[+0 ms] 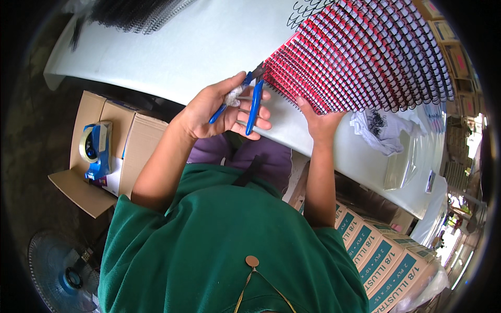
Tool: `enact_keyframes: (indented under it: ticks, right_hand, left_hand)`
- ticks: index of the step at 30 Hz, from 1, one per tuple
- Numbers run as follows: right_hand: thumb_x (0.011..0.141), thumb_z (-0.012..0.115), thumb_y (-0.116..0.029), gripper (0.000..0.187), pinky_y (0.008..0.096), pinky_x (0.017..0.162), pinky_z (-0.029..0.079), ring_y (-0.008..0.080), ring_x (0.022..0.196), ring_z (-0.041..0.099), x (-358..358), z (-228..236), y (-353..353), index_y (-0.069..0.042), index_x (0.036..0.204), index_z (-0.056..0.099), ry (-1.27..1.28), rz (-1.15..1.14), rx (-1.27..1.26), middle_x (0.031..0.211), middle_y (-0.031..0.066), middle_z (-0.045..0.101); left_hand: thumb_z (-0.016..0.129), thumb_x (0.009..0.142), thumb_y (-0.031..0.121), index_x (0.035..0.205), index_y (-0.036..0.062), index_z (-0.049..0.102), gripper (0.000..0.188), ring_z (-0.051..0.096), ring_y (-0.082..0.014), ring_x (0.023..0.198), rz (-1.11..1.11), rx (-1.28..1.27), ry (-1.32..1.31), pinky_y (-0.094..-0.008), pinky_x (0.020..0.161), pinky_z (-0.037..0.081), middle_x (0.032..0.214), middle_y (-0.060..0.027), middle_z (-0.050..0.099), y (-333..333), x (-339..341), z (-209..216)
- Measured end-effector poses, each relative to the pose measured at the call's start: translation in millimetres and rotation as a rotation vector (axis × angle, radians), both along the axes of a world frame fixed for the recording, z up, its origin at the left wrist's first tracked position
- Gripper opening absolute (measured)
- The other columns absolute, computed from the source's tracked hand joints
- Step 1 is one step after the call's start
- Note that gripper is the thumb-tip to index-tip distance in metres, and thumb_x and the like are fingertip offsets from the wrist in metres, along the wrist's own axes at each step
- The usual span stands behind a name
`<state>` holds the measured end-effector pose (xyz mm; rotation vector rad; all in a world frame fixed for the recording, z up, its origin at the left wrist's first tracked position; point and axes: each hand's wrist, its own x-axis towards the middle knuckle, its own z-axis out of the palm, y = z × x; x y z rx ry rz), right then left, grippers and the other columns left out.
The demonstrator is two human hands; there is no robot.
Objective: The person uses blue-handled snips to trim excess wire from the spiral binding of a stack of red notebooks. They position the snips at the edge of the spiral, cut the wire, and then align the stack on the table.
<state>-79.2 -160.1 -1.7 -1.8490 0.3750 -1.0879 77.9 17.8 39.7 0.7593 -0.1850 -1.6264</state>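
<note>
My left hand (pixel 206 108) grips blue-handled pliers (pixel 254 109), with some white wrapping around one handle. The handles are spread apart, and the dark jaws meet the near left corner of a fanned row of red spiral-bound books (pixel 334 55). Black coils run along the books in many curved lines. On the near edge of the row lies my right hand (pixel 322 124), its thumb on top and its other fingers hidden beneath. Whether the jaws close on a coil end is too small to tell.
A white table (pixel 156 57) carries a bundle of black coils (pixel 135 15) at the far left. Crumpled white cloth (pixel 383 130) lies right of my right hand. An open carton (pixel 143 143) with a blue tape dispenser (pixel 99 151), a fan (pixel 68 276) and stacked boxes (pixel 389 263) stand below.
</note>
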Motion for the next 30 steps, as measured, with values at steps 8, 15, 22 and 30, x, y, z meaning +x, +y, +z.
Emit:
enact_keyframes:
  ticks: [8, 15, 22, 30]
  right_hand:
    - [0.065, 0.081, -0.007, 0.087, 0.037, 0.093, 0.041, 0.0246, 0.107, 0.049, -1.2, -3.8, 0.0, 0.007, 0.125, 0.019, -0.005, -0.06, -0.086, 0.12, 0.0203, 0.04]
    - [0.063, 0.083, -0.01, 0.092, 0.0373, 0.094, 0.04, 0.0244, 0.106, 0.049, 0.0, -2.9, 1.0, 0.008, 0.126, 0.018, -0.033, -0.036, -0.015, 0.119, 0.0194, 0.041]
    - [0.058, 0.086, -0.012, 0.087, 0.0371, 0.093, 0.04, 0.0233, 0.101, 0.053, -9.1, -14.7, -10.0, 0.009, 0.122, 0.032, 0.2, 0.032, 0.008, 0.113, 0.0172, 0.05]
    - [0.062, 0.084, -0.012, 0.093, 0.0402, 0.097, 0.037, 0.0271, 0.108, 0.048, -3.0, -10.1, -0.6, 0.008, 0.125, 0.018, 0.07, -0.071, -0.205, 0.12, 0.0215, 0.041]
  left_hand:
    - [0.025, 0.096, 0.049, 0.112, -0.0038, 0.049, 0.06, 0.063, -0.0258, 0.073, -0.005, -0.031, -0.021, -0.0422, 0.065, 0.058, 0.081, -0.0139, 0.056, 1.9, 7.9, -7.9]
    - [0.027, 0.097, 0.046, 0.107, -0.0025, 0.051, 0.055, 0.061, -0.0201, 0.067, 0.002, 0.165, -0.308, -0.0385, 0.064, 0.054, 0.068, -0.0092, 0.053, -3.0, -0.8, 9.2]
    - [0.03, 0.096, 0.049, 0.107, -0.0016, 0.051, 0.055, 0.06, -0.0203, 0.069, -0.06, 0.282, -0.679, -0.0347, 0.059, 0.051, 0.076, -0.0108, 0.059, -5.4, -2.7, 17.4]
    - [0.027, 0.096, 0.046, 0.107, -0.0005, 0.051, 0.054, 0.056, -0.0167, 0.062, -0.017, -0.006, 0.086, -0.0302, 0.046, 0.054, 0.074, -0.0083, 0.051, 5.6, 11.8, -8.0]
